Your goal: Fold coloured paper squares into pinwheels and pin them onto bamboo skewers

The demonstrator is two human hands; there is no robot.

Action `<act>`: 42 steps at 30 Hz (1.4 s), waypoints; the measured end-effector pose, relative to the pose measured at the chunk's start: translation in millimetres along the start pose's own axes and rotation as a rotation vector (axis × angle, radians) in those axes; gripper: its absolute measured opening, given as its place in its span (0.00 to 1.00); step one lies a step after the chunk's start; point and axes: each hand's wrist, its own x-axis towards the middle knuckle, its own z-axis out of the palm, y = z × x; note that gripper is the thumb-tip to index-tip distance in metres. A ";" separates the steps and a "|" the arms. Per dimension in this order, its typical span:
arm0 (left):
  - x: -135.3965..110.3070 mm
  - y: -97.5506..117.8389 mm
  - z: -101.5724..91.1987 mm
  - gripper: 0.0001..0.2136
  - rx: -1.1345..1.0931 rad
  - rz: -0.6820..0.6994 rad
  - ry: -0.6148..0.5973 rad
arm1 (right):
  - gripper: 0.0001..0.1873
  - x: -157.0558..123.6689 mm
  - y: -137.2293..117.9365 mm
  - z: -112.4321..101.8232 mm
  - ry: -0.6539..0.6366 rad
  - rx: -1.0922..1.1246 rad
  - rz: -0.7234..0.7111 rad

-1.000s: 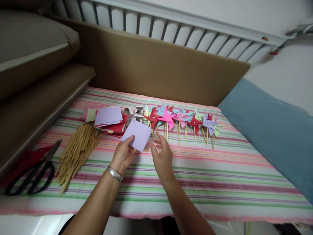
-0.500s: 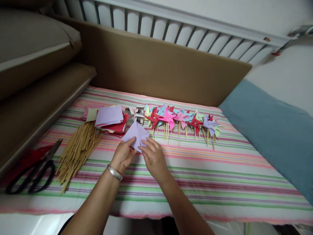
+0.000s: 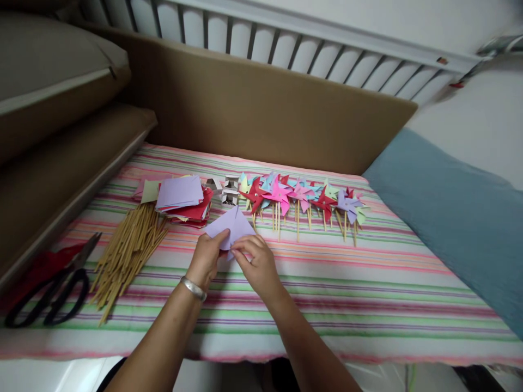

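A lilac paper square (image 3: 231, 225) is folded up between both hands above the striped cloth (image 3: 327, 294). My left hand (image 3: 208, 256), with a silver bangle on its wrist, pinches the paper's near left part. My right hand (image 3: 255, 261) pinches the paper's near corner with its fingers curled. Just behind the paper lie a stack of coloured paper squares (image 3: 182, 197) and a row of finished paper pinwheels (image 3: 302, 198) on sticks.
A heap of bamboo sticks (image 3: 128, 250) lies left of my hands, black scissors (image 3: 49, 296) on red paper farther left. Small grey clips (image 3: 229, 188) sit behind the paper. A brown board (image 3: 261, 109) and white railing stand at the back, a blue cushion (image 3: 457, 218) at right.
The flat lilac square, held by my left hand alone, has been taken by my right hand too and folded up. Both hands moved slightly nearer to me.
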 end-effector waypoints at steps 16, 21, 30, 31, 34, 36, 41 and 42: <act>-6.9 -7.8 8.2 0.10 -0.018 -0.082 -0.146 | 0.07 10.0 5.8 -4.3 0.127 0.321 0.530; -10.9 -6.3 9.9 0.10 -0.020 -0.083 -0.202 | 0.06 11.1 9.2 -4.3 0.143 0.314 0.545; -7.1 -14.0 9.2 0.15 0.040 -0.065 -0.122 | 0.06 8.8 13.7 -2.3 0.130 0.307 0.536; -6.4 -14.9 8.9 0.15 0.040 -0.064 -0.114 | 0.06 8.4 13.5 -1.7 0.128 0.306 0.536; -5.2 -16.3 8.6 0.15 0.040 -0.060 -0.088 | 0.06 7.3 12.0 -1.4 0.116 0.292 0.534; -5.0 -16.1 8.9 0.15 0.043 -0.057 -0.075 | 0.06 7.6 10.5 -3.6 0.095 0.272 0.533; -5.5 -11.1 9.8 0.15 0.049 -0.058 -0.077 | 0.10 14.3 11.4 -20.5 0.181 0.216 0.554; -5.6 -9.8 9.8 0.16 0.052 -0.063 -0.085 | 0.15 16.0 12.8 -24.3 0.205 0.235 0.578</act>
